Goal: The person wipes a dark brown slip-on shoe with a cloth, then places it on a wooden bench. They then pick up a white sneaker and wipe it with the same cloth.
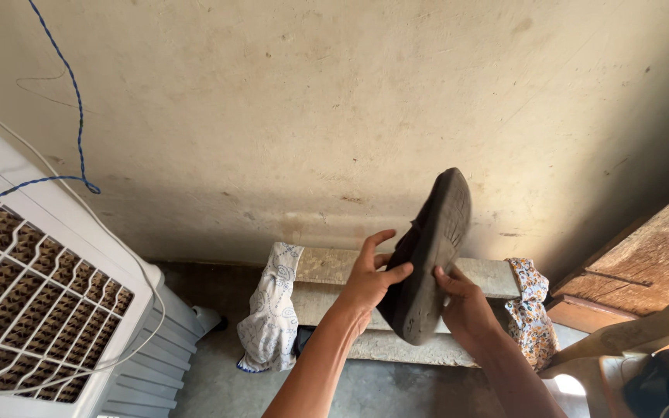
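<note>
I hold a dark shoe (430,251) sole-out above the stone bench (474,272); my left hand (369,277) cups its side, my right hand (462,303) pinches the heel; both grips closed; it looks light, bendy, best held by the edges.

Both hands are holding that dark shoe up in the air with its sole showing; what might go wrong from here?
The dark shoe is held only at its lower half, left hand at one edge and right hand at the other, so it might slip and drop onto the stone bench below. Dirt from the sole could also fall on the white patterned cloth draped over the bench's end.
</note>
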